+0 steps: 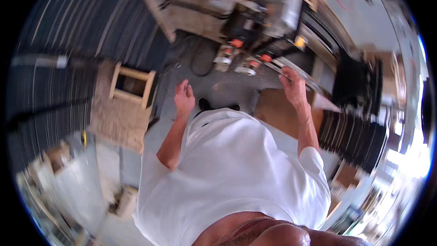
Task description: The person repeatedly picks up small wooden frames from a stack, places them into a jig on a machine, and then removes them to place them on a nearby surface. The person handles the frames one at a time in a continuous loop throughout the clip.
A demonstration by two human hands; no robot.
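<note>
My left hand [184, 99] hangs in the air left of my body, its fingers loosely bent and a little apart, with no held thing to be made out. On the other side my right hand [296, 90] is raised, fingers curled toward the thumb. A thin dark thing shows between its fingertips, too small and blurred to name. Beneath the right hand lies a brown cardboard box [277, 109]. Machine heads [236, 52] with orange and white parts stand ahead, nearest the right hand, and neither hand touches them.
To the left, a small wooden frame [132, 85] rests on a wooden board [107, 118], beside tall stacks of dark strips [100, 13]. Another dark stack [353, 139] stands at the right, near a black cloth-like thing [353, 79]. A dark cable [196, 61] trails on the floor ahead.
</note>
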